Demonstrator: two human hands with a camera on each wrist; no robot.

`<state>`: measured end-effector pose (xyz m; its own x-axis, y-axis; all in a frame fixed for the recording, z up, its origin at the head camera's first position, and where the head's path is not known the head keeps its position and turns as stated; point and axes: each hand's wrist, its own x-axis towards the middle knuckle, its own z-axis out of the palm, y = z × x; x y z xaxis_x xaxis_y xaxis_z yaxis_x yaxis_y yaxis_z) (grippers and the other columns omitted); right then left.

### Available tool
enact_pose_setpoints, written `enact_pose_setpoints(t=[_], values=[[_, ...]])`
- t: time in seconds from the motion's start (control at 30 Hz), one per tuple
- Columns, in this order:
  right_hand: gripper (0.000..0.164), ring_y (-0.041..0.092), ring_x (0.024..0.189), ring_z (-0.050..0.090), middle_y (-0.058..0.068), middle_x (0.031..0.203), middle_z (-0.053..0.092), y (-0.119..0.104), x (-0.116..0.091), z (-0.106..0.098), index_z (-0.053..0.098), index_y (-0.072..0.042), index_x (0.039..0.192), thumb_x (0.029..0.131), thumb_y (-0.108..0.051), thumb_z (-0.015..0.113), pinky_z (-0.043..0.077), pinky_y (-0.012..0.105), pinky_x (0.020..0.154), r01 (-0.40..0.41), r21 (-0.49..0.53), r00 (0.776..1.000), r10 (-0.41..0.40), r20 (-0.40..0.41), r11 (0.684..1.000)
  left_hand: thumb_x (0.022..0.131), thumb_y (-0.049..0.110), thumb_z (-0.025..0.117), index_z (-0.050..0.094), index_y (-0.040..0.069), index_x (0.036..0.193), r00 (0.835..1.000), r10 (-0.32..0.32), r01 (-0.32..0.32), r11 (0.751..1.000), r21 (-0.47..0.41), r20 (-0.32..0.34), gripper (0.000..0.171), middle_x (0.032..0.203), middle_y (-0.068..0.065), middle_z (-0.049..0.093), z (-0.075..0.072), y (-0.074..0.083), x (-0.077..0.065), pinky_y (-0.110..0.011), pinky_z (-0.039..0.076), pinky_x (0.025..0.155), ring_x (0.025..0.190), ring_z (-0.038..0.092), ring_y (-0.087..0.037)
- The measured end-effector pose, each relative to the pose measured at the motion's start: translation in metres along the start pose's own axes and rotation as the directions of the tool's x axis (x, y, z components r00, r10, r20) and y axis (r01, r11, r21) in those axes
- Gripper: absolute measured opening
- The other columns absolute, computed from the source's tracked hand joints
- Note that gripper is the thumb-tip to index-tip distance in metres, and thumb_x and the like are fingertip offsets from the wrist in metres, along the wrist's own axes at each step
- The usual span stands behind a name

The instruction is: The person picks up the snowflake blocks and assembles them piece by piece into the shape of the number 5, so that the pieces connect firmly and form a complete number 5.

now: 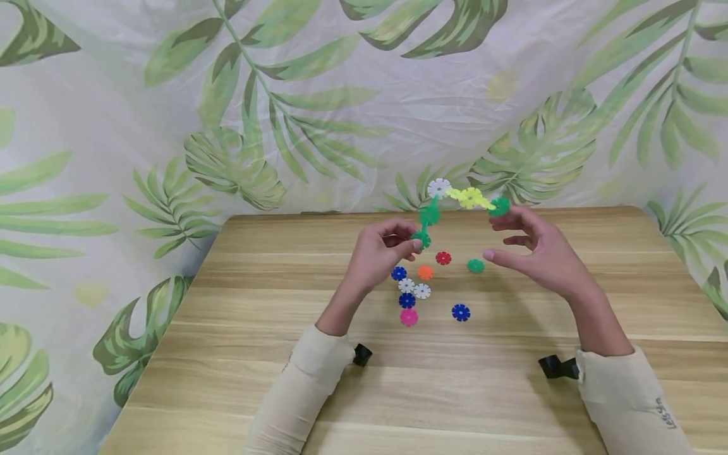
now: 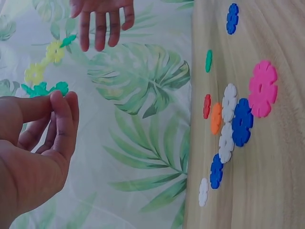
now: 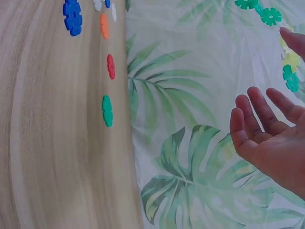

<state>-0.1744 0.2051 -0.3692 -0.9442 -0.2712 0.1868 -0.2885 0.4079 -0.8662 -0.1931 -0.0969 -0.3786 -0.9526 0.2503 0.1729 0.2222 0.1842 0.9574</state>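
Observation:
My left hand [image 1: 380, 254] pinches a green notched disc [image 1: 421, 240] between thumb and fingers. That disc is the lower end of a raised chain of interlocking plastic discs. From it the chain climbs through another green disc [image 1: 429, 215] to a white disc [image 1: 439, 188], then bends right along yellow discs [image 1: 470, 198] to a green end disc [image 1: 500, 206]. At that far end, my right hand [image 1: 543, 256] is held with thumb and fingers spread. Its fingertips overlap the end disc in the head view; in the right wrist view, the end disc [image 3: 290, 78] shows just above the loosely extended fingers.
Loose discs lie on the wooden table [image 1: 244, 303] below the hands: red [image 1: 443, 258], green [image 1: 476, 266], orange [image 1: 425, 272], pink [image 1: 409, 317], white [image 1: 422, 291] and blue [image 1: 461, 313] ones. A leaf-patterned cloth [image 1: 318, 151] hangs behind the table's back edge.

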Motion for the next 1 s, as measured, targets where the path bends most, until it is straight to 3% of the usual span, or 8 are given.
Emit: enact_pose_setpoints(t=[0.13, 0.27, 0.37, 0.5, 0.6, 0.67, 0.87, 1.0], values=[[0.065, 0.01, 0.126, 0.056, 0.005, 0.145, 0.061, 0.006, 0.001, 0.0, 0.053, -0.013, 0.154, 0.096, -0.019, 0.082, 0.05, 0.014, 0.099, -0.026, -0.017, 0.999, 0.026, 0.028, 1.0, 0.096, -0.003, 0.077, 0.075, -0.002, 0.112, 0.997, 0.034, -0.037, 0.999, -0.038, -0.064, 0.016, 0.097, -0.019, 0.076, -0.002, 0.001, 0.001, -0.048, 0.068, 0.077, 0.081, 0.077, -0.034], [0.062, 0.007, 0.123, 0.057, 0.011, 0.147, 0.063, 0.013, 0.004, 0.001, 0.056, -0.012, 0.152, 0.098, -0.023, 0.081, 0.05, 0.013, 0.098, -0.046, -0.066, 0.997, 0.05, 0.06, 0.997, 0.095, -0.005, 0.076, 0.075, -0.001, 0.114, 0.994, 0.04, -0.047, 0.996, -0.074, -0.102, 0.019, 0.098, -0.019, 0.074, -0.004, 0.004, 0.001, -0.035, 0.067, 0.074, 0.077, 0.077, -0.019], [0.059, 0.016, 0.127, 0.06, 0.014, 0.147, 0.065, 0.019, 0.008, 0.003, 0.058, -0.008, 0.15, 0.098, -0.026, 0.081, 0.05, 0.013, 0.097, -0.06, -0.096, 0.994, 0.068, 0.081, 0.994, 0.095, -0.006, 0.076, 0.074, -0.002, 0.114, 0.993, 0.048, -0.058, 0.994, -0.094, -0.111, 0.019, 0.098, -0.018, 0.073, -0.006, 0.005, 0.002, -0.026, 0.065, 0.072, 0.076, 0.075, -0.011], [0.057, 0.035, 0.133, 0.06, 0.019, 0.147, 0.064, 0.028, 0.013, 0.005, 0.058, -0.004, 0.149, 0.101, -0.028, 0.077, 0.05, 0.01, 0.093, -0.122, -0.095, 0.982, 0.133, 0.13, 0.988, 0.094, -0.007, 0.076, 0.073, -0.003, 0.112, 0.993, 0.046, -0.059, 0.991, -0.118, -0.107, 0.018, 0.094, -0.014, 0.073, -0.008, 0.004, 0.002, -0.026, 0.065, 0.071, 0.076, 0.075, -0.012], [0.055, 0.037, 0.132, 0.062, 0.022, 0.144, 0.065, 0.038, 0.019, 0.008, 0.059, -0.001, 0.148, 0.103, -0.028, 0.074, 0.05, 0.009, 0.092, -0.151, -0.119, 0.97, 0.171, 0.174, 0.981, 0.093, -0.008, 0.076, 0.072, -0.004, 0.109, 0.995, 0.032, -0.045, 0.991, -0.127, -0.096, 0.016, 0.091, -0.009, 0.072, -0.01, 0.004, 0.003, -0.027, 0.065, 0.069, 0.075, 0.075, -0.012], [0.053, 0.037, 0.13, 0.064, 0.023, 0.141, 0.067, 0.046, 0.025, 0.011, 0.06, 0.001, 0.146, 0.103, -0.027, 0.074, 0.054, 0.016, 0.095, -0.143, -0.16, 0.965, 0.174, 0.198, 0.977, 0.093, -0.008, 0.076, 0.072, -0.004, 0.108, 0.996, 0.026, -0.037, 0.991, -0.126, -0.088, 0.016, 0.09, -0.009, 0.073, -0.011, 0.004, 0.002, -0.028, 0.065, 0.068, 0.074, 0.075, -0.012], [0.047, 0.04, 0.124, 0.069, 0.023, 0.136, 0.071, 0.062, 0.038, 0.013, 0.066, 0.003, 0.139, 0.101, -0.023, 0.075, 0.058, 0.052, 0.104, -0.083, -0.301, 0.952, 0.165, 0.257, 0.95, 0.094, -0.006, 0.076, 0.073, -0.002, 0.106, 0.997, 0.02, -0.028, 0.994, -0.103, -0.078, 0.014, 0.094, -0.016, 0.077, -0.013, 0.004, 0.002, -0.029, 0.065, 0.065, 0.075, 0.076, -0.012], [0.045, 0.044, 0.123, 0.069, 0.025, 0.133, 0.072, 0.067, 0.045, 0.011, 0.068, 0.004, 0.136, 0.1, -0.022, 0.076, 0.056, 0.06, 0.106, -0.063, -0.349, 0.941, 0.173, 0.292, 0.935, 0.094, -0.005, 0.077, 0.073, -0.003, 0.106, 0.996, 0.037, -0.043, 0.996, -0.075, -0.081, 0.012, 0.095, -0.018, 0.077, -0.014, 0.003, 0.003, -0.029, 0.064, 0.065, 0.074, 0.074, -0.011]])
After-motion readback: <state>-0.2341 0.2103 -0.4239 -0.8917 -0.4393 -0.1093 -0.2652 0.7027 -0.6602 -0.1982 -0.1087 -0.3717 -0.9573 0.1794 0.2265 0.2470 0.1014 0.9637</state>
